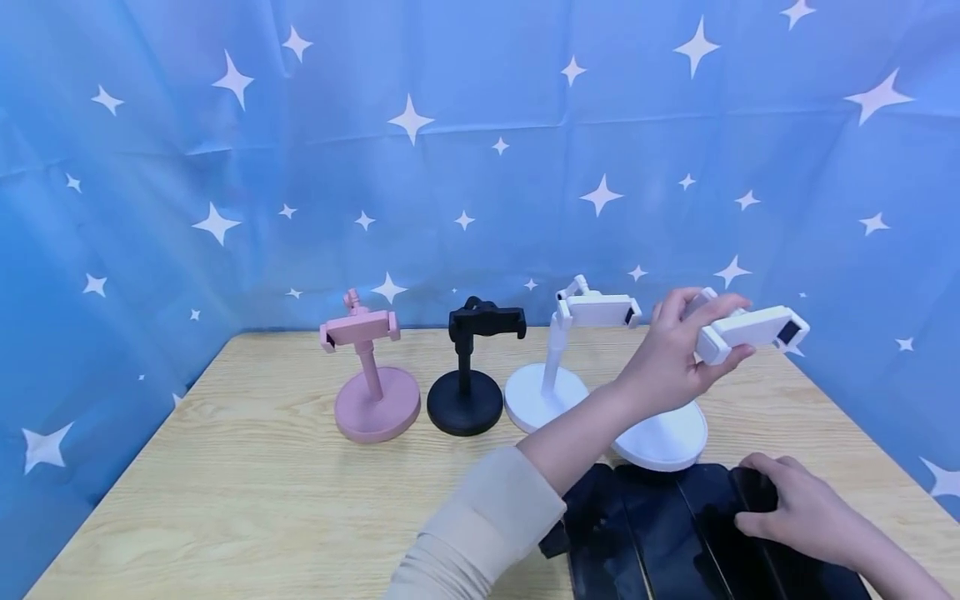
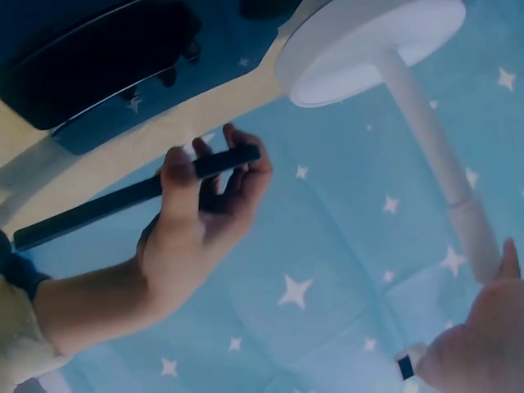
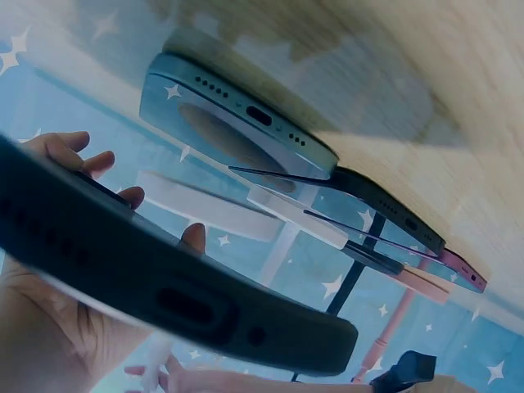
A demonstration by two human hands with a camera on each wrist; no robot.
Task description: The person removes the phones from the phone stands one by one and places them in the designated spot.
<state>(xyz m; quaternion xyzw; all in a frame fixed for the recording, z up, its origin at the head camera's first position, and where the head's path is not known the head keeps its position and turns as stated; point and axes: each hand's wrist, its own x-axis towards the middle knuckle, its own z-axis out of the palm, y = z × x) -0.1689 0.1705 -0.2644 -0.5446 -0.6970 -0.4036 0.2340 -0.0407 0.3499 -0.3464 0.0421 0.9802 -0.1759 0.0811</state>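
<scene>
In the head view my left hand [image 1: 675, 354] grips the clamp head [image 1: 753, 329] of a white phone stand. That stand's round base [image 1: 663, 437] lies just behind a row of dark phones [image 1: 663, 529]; my wrist hides much of its post. My right hand [image 1: 810, 508] grips a dark phone [image 1: 756, 490] at the row's right end, thumb on one side and fingers on the other. From the left wrist view this phone [image 2: 98, 213] shows edge-on as a slim dark slab. Its port end [image 3: 188, 307] fills the front of the right wrist view.
A pink stand [image 1: 375, 404], a black stand [image 1: 465, 404] and another white stand [image 1: 546, 396] stand in a line to the left on the wooden table [image 1: 225, 483]. Behind the table hangs a blue curtain [image 1: 337, 183] with white stars.
</scene>
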